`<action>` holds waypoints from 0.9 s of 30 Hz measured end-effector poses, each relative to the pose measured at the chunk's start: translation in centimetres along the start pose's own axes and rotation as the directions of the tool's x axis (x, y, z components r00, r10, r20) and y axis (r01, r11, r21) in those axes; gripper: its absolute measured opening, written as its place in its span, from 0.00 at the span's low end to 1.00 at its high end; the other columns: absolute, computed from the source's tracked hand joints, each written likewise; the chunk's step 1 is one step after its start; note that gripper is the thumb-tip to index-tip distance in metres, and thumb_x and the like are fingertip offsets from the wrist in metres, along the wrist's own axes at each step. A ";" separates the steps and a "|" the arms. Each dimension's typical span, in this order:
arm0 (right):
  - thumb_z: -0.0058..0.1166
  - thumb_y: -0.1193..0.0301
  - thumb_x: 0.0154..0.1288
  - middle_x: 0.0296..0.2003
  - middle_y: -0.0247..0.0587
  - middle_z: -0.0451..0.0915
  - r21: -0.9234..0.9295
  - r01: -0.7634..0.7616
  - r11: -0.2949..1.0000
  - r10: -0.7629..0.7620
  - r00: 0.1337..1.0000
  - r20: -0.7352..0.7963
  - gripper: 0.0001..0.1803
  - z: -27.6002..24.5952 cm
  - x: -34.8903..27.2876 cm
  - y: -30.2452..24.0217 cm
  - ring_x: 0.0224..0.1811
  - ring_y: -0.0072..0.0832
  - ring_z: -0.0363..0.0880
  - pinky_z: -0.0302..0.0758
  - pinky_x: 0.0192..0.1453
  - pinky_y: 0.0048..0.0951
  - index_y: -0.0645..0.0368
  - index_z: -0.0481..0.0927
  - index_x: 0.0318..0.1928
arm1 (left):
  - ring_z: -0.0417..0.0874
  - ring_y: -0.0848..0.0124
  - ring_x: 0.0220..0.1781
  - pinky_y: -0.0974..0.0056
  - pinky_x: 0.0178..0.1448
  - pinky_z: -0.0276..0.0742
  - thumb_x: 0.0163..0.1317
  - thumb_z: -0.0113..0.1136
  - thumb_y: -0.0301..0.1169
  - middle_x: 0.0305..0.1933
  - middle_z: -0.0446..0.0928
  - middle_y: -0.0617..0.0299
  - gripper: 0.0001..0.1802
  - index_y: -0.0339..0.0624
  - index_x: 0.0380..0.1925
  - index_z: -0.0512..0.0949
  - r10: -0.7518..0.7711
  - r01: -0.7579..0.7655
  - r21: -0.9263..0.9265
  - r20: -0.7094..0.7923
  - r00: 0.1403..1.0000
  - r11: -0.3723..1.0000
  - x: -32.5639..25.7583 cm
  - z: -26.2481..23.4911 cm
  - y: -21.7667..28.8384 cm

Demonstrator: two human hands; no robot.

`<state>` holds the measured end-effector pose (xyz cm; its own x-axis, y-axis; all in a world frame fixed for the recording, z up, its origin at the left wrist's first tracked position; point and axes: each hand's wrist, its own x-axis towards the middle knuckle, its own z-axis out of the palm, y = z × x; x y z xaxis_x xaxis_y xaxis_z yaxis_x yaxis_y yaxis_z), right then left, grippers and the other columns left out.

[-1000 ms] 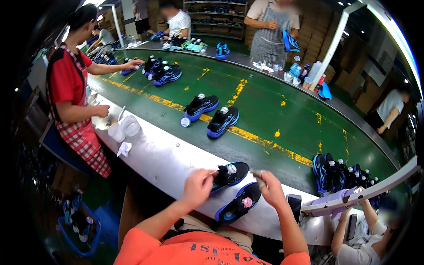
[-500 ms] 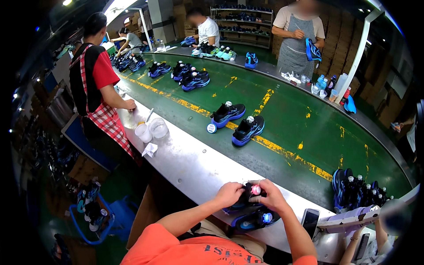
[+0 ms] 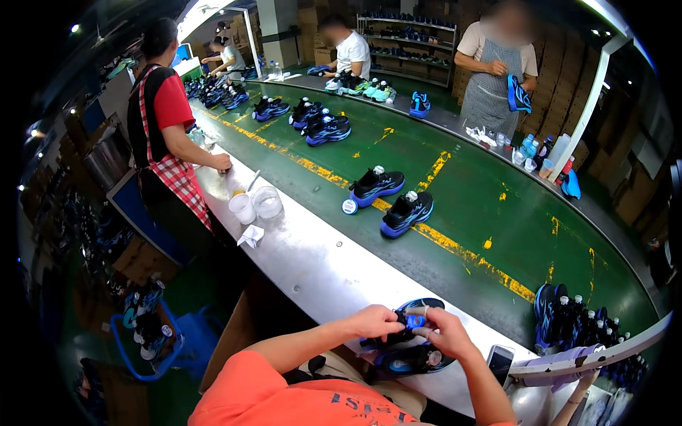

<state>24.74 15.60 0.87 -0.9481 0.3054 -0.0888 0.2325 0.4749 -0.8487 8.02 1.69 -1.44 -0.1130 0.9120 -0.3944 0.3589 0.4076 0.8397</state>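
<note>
A dark blue-and-black sneaker (image 3: 428, 304) sits on the steel bench before me, between my two hands. My left hand (image 3: 378, 322) pinches at the near side of its collar. My right hand (image 3: 445, 332) has its fingers curled on the other side of the opening. A bright blue inner part shows between my fingertips; its exact shape is hidden. Just nearer to me lies a second dark sneaker (image 3: 405, 362), with a pale round piece in its opening. My right forearm partly covers this shoe.
A green conveyor (image 3: 490, 206) with two sneakers (image 3: 407, 215) runs beyond the steel bench (image 3: 320, 255). Plastic cups (image 3: 243, 209) and crumpled paper stand left; a phone (image 3: 501, 361) lies right. Sneakers cluster (image 3: 550, 316) at far right. A co-worker (image 3: 167, 128) stands left.
My hands have shifted slightly down and turned on the sneaker. The pink round spot between my fingers is gone from sight; blue shows there now. The whole view has shifted a little.
</note>
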 end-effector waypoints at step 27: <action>0.59 0.63 0.60 0.30 0.45 0.78 -0.010 -0.108 0.994 0.102 0.960 -0.261 0.16 -0.6 -3.6 3.3 0.35 0.32 0.77 0.73 0.42 0.29 0.52 0.81 0.49 | 0.79 0.51 0.27 0.55 0.32 0.74 0.62 0.55 0.45 0.22 0.77 0.47 0.23 0.36 0.19 0.76 0.073 -0.054 0.200 -0.088 0.993 0.978 -2.3 3.4 0.3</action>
<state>29.04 16.53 -1.29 -0.8299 0.5568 -0.0355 0.3358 0.4476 -0.8288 11.52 -0.39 -1.54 -0.1679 0.9397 -0.2979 0.5422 0.3405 0.7682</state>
